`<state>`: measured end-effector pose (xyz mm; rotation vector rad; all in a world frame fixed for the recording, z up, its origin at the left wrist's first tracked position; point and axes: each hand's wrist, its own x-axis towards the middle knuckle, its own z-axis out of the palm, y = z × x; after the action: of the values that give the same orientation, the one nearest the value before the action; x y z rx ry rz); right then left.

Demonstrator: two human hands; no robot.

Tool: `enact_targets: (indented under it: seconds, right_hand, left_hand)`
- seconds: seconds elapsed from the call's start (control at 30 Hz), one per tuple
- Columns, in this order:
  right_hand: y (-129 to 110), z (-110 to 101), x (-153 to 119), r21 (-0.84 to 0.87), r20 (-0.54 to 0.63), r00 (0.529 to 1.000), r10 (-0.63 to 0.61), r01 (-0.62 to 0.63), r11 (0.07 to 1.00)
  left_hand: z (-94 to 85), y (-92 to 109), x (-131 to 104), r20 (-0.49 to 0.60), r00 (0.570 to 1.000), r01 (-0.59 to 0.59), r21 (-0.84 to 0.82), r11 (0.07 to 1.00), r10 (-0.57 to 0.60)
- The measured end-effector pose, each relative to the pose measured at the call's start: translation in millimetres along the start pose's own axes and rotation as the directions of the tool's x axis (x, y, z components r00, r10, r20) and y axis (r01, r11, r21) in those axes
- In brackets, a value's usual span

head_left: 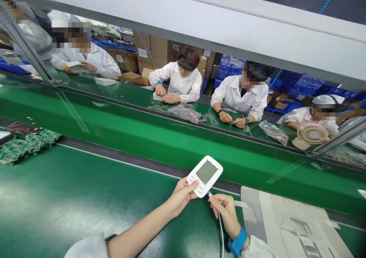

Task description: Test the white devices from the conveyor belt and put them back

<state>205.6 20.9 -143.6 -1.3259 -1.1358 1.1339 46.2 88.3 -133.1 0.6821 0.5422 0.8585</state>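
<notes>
My left hand (184, 195) grips a white handheld device (213, 180) by its lower left side, thumb on the front beside two outlined buttons. The grey screen (207, 171) faces up and looks blank. Close to the device's lower right edge, my right hand (225, 208) pinches the plug end of a white cable (221, 231). The plug tip is at the casing; I cannot tell whether it is in the socket. From my fingers the cable hangs down past the bottom of the view. A blue strap (238, 242) circles my right wrist.
A pile of green circuit boards (28, 145) lies at the left on the green bench (85, 197). Taped sheets (286, 220) cover the right side. Beyond the green conveyor belt (120, 120), several co-workers in white sit with small parts, plastic bags (187, 113) and a fan (312, 134).
</notes>
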Motion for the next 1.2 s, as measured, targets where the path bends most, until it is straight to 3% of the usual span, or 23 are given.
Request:
enact_targets:
  seconds: [0.43, 0.9, 1.07, 1.2]
  right_hand:
    - [-1, 0, 0, -0.001, 0.016, 1.0, 0.014, -0.014, 1.0]
    - [3, -2, 2, 0.012, 0.05, 0.994, 0.097, -0.098, 0.995]
    - [5, -3, 3, 0.007, 0.057, 0.995, 0.078, -0.079, 0.997]
    - [9, -6, 5, 0.021, 0.069, 0.995, 0.066, -0.068, 0.997]
  left_hand:
    - [2.9, 1, -2, 0.007, 1.0, -0.002, 0.02, 1.0, 0.002]
    - [0.7, -12, -4, -0.077, 0.992, -0.079, 0.265, 0.961, 0.103]
    - [10.9, -12, -12, -0.146, 0.979, -0.095, 0.279, 0.955, 0.14]
    - [19.2, -22, -23, -0.234, 0.94, -0.178, 0.279, 0.944, 0.247]
